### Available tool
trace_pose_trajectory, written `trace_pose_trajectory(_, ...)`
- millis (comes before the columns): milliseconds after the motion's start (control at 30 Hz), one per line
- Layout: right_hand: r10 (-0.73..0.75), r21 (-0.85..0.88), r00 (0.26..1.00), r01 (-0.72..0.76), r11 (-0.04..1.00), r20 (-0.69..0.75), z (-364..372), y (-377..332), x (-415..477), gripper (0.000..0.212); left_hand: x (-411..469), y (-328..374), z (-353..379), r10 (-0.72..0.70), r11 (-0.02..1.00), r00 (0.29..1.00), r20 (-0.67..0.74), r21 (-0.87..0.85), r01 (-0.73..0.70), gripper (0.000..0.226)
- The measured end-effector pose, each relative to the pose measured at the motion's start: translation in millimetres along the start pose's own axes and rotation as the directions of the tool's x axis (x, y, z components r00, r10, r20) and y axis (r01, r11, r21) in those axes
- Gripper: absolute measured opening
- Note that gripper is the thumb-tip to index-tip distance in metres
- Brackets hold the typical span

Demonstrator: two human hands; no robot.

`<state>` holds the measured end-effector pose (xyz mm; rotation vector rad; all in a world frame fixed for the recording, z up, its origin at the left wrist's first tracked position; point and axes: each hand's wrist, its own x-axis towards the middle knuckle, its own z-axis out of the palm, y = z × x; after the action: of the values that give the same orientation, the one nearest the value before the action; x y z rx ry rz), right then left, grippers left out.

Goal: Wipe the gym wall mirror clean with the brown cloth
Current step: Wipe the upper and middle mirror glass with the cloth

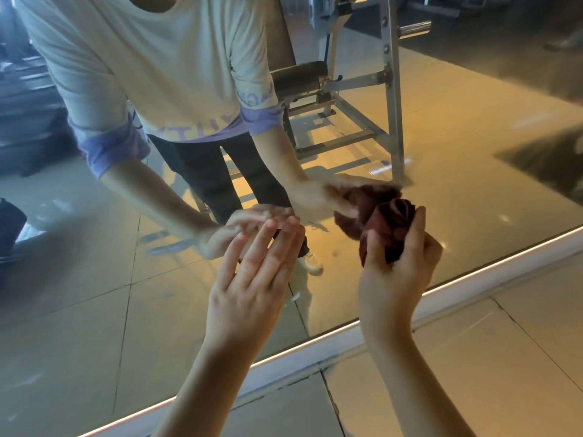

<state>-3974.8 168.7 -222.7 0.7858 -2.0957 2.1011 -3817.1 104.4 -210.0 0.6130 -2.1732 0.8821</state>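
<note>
Fingers (417, 230) of right hand (396, 279) curled round brown cloth (389, 227), bunched into a ball and held against mirror (94, 294), low down, right of centre. Left hand (249, 298) released, fingers straight and close together, tips at or just off the glass, left of cloth, holding nothing. Pale trim strip (315, 348) along mirror's bottom edge, tiled floor (473, 373) nearer. Reflected in glass: both hands, cloth, metal gym rack (391, 89) far right.

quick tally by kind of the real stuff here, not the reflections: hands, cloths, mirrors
hands: 2, left hand and right hand
brown cloth: 1
wall mirror: 1
total: 4
</note>
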Motion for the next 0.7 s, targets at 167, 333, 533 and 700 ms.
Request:
trace_pose_trajectory(167, -0.226, 0.014, 0.963, 0.227, 0.974, 0.147, -0.5, -14.0, -32.7, 0.053, 0.1, -4.0, -5.6, -0.052, 0.998, 0.998, -0.022, 0.04, 0.053, 0.07)
trace_pose_trajectory(333, -0.312, 0.066, 0.949, 0.314, 0.947, -0.037, -5.8, -20.3, 10.8, 0.038, 1.4, -14.7, -12.4, -0.07, 0.997, 0.997, -0.034, 0.028, 0.071, 0.073)
trace_pose_trajectory(533, -0.466, 0.012, 0.857, 0.475, 0.88, 0.219, 0.2, -9.6, -26.6, 0.039, 1.1, -13.1, -11.5, -0.068, 0.996, 0.997, -0.04, 0.047, 0.07, 0.069)
trace_pose_trajectory(700, -0.564, 0.035, 0.822, 0.563, 0.826, 0.075, 11.5, -36.9, 10.8, 0.038, 0.2, -14.4, -11.6, -0.076, 0.996, 0.996, -0.044, 0.046, 0.078, 0.069)
